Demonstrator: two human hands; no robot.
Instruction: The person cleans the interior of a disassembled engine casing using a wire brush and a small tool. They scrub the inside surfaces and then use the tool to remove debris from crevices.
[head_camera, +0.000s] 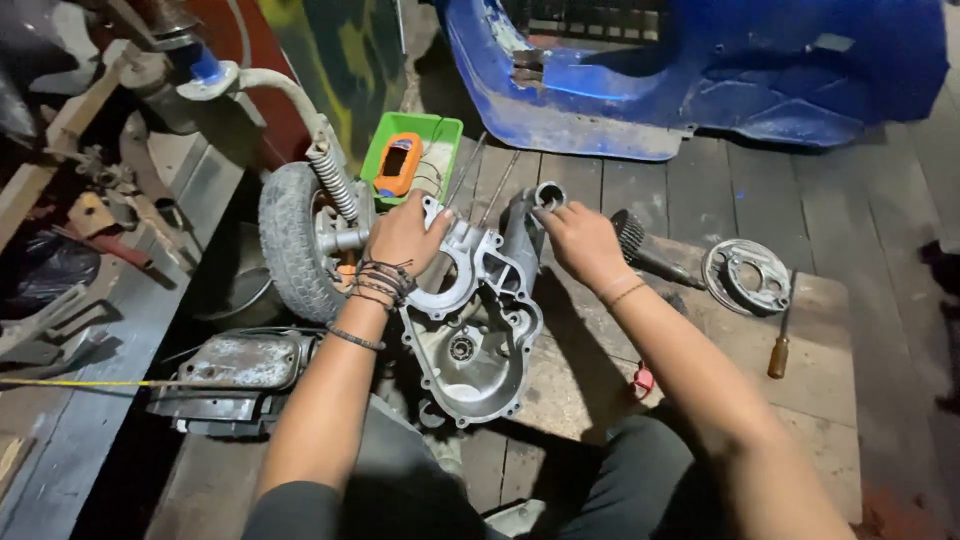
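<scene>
On a worn plank floor, a small black rubber tyre on its wheel (293, 240) stands at the left under a coiled grey suspension spring (331, 180). Behind it, a bright green plastic tray (443, 135) keeps an orange handheld meter (399, 165) within reach. The left hand (405, 235), wrist banded in dark cords, grips the upper rim of a grey cast-metal engine casing (470, 345), fingers curled tight, apparently steadying it. The casing lies flat between the person's knees. The right hand (580, 240) presses on its tubular end, fingers bent together. Farther right sit a round metal brake plate (746, 277), a wooden-handled screwdriver (779, 352) and, behind, a scuffed blue plastic body panel (700, 70).
</scene>
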